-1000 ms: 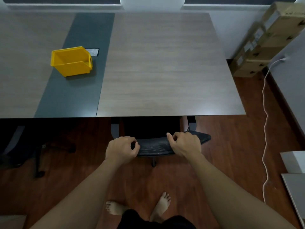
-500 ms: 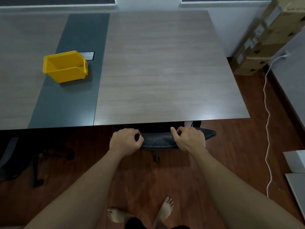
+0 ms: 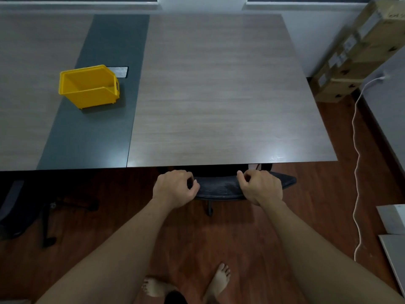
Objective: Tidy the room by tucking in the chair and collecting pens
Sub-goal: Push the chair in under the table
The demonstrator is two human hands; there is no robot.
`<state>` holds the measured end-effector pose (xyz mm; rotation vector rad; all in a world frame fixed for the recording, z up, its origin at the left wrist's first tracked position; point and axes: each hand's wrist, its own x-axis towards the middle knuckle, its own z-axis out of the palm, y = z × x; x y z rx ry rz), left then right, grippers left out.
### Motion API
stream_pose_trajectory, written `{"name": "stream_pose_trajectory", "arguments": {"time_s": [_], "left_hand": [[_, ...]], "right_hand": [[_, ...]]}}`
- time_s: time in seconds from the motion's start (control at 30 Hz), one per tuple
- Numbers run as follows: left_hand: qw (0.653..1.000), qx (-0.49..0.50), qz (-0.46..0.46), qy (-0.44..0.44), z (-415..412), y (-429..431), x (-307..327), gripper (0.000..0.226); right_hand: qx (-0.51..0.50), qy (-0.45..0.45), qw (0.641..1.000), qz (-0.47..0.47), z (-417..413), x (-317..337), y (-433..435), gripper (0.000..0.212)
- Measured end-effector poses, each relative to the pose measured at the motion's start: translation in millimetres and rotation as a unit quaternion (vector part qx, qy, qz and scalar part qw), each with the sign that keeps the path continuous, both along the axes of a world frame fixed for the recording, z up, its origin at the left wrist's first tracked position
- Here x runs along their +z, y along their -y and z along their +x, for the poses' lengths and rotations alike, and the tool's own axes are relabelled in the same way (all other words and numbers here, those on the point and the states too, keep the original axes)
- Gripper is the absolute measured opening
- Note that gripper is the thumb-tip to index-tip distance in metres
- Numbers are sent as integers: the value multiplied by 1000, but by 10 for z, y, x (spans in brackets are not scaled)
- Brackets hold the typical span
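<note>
The chair [image 3: 219, 186] stands at the near edge of the tabletop [image 3: 219, 95], its seat hidden beneath, with only the curved mesh top of its back and one base leg showing; the left grip [image 3: 175, 187] and the right grip [image 3: 260, 186], both bare hands, are closed with curled fingers over that top edge, set apart along it; this looks the right place to hold, since the rim should be stiff while the mesh would likely give under a push; if the base has castors, as it seems, the chair ought to roll lightly on the smooth wooden floor [image 3: 219, 238], and may swivel if pushed unevenly; the tabletop is pale wood grain with a dark strip, on which sits a yellow bin [image 3: 88, 86], open and apparently empty; no pens show; another chair [image 3: 13, 205] stands to the left; cardboard boxes [image 3: 355, 51] lean in the far right corner; a white cable [image 3: 356, 132] trails along the floor on the right.
</note>
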<state>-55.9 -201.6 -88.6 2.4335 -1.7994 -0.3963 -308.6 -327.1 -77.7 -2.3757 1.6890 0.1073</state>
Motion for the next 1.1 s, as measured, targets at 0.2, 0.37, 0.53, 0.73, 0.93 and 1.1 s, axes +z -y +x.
{"name": "stream_pose_trajectory", "arguments": {"time_s": [0.2, 0.37, 0.53, 0.73, 0.93, 1.1], "left_hand": [[989, -30, 70, -127, 204, -28, 291, 44], [993, 15, 42, -109, 681, -593, 558, 49], [991, 85, 27, -104, 1343, -1351, 817, 50], [979, 168, 7, -114, 2125, -2324, 1041, 53], [961, 249, -28, -114, 2844, -3416, 1171, 52], [944, 312, -35, -105, 3336, -4333, 1233, 50]], "right_hand": [[-13, 56, 991, 119, 185, 293, -48, 73], [36, 97, 986, 133, 703, 565, -446, 69], [103, 117, 977, 144, 1468, 768, -910, 67], [174, 123, 966, 145, 2471, 956, -1510, 65], [248, 112, 952, 138, 3482, 1046, -2225, 66], [304, 110, 939, 114, 4251, 1065, -2811, 68]]}}
